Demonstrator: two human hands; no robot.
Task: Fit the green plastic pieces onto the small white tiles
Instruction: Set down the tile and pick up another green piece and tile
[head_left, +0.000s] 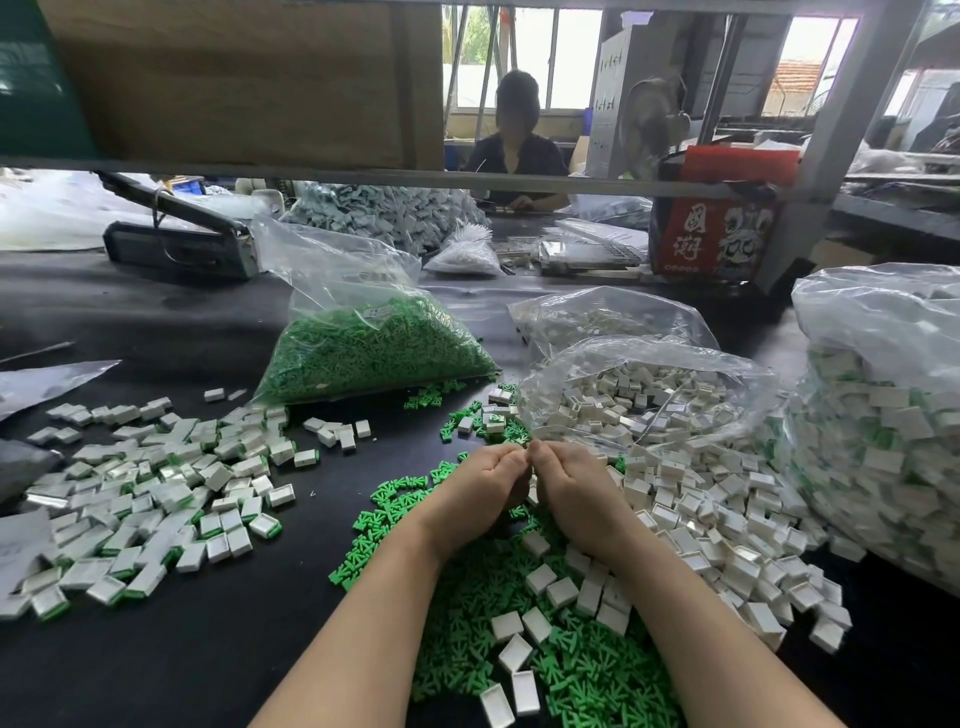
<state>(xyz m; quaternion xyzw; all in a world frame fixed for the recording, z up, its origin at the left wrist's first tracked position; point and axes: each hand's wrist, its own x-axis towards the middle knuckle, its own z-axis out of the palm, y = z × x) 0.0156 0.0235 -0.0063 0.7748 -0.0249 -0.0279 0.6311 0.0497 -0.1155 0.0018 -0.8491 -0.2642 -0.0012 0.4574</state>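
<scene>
My left hand (480, 491) and my right hand (571, 493) are pressed together at the thumbs above the black table, fingers curled inward. What they hold between them is hidden from this angle. Loose green plastic pieces (571, 670) lie heaped under my forearms, with single white tiles (540, 579) scattered on top. A pile of bare white tiles (717, 525) spreads to the right of my hands. On the left lies a pile of white tiles with green pieces fitted (156, 499).
A bag of green pieces (374, 343) lies behind my hands. An open bag of white tiles (644, 395) sits at centre right, a big bag of fitted tiles (883, 415) at far right. Another person (514, 140) sits across the table, beyond a shelf rail.
</scene>
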